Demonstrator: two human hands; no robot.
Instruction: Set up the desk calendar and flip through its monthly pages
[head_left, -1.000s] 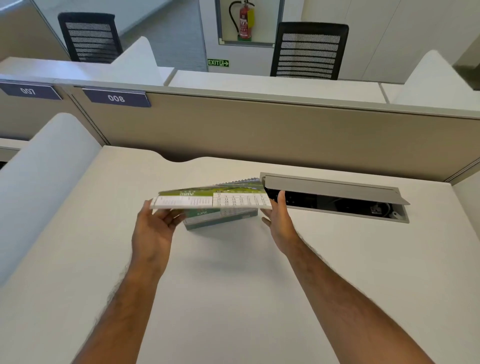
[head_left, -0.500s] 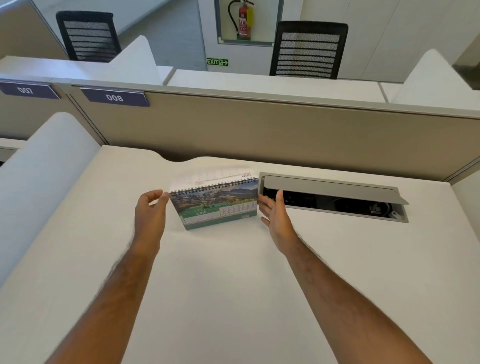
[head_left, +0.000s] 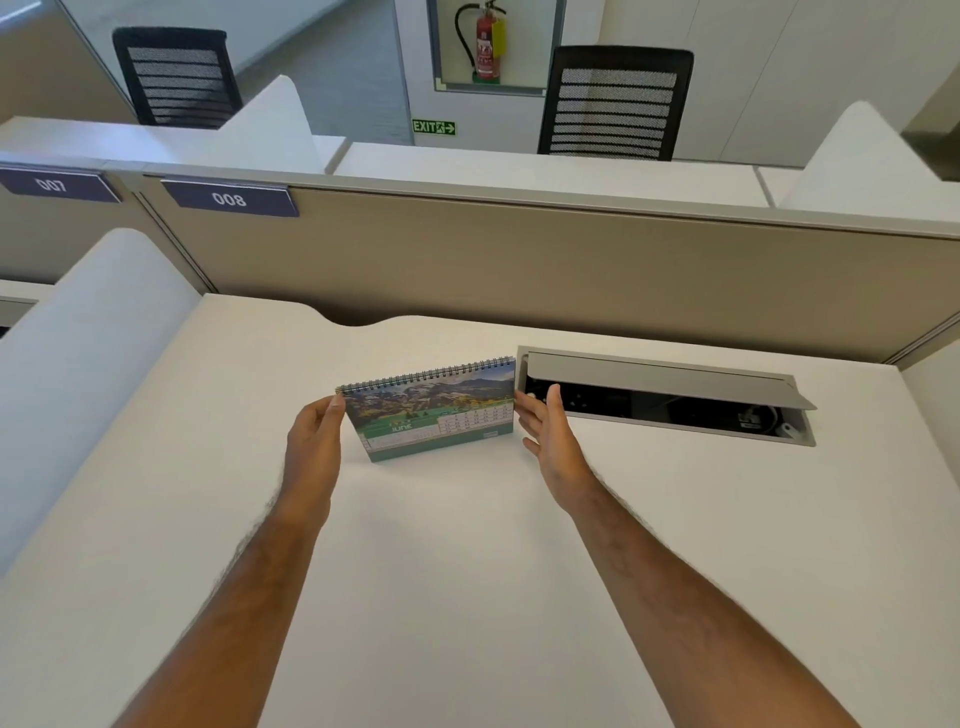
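Note:
A spiral-bound desk calendar (head_left: 436, 415) stands upright on the white desk (head_left: 467, 571). Its front page shows a mountain landscape, a green band and a date grid. My left hand (head_left: 314, 441) is at the calendar's top left corner, with thumb and fingertips closed on that corner. On the other side, my right hand (head_left: 548, 436) is held flat with its fingers apart, right beside the calendar's right edge and holding nothing. Whether its fingertips touch the edge I cannot tell.
A cable box (head_left: 665, 395) with its grey lid raised is sunk into the desk just right of the calendar. A beige partition (head_left: 519, 260) closes the far side. A white curved divider (head_left: 78, 364) runs along the left.
The page held flat a second ago has gone over the spiral to the back, and a new landscape page faces me. My left hand moved in to the top left corner.

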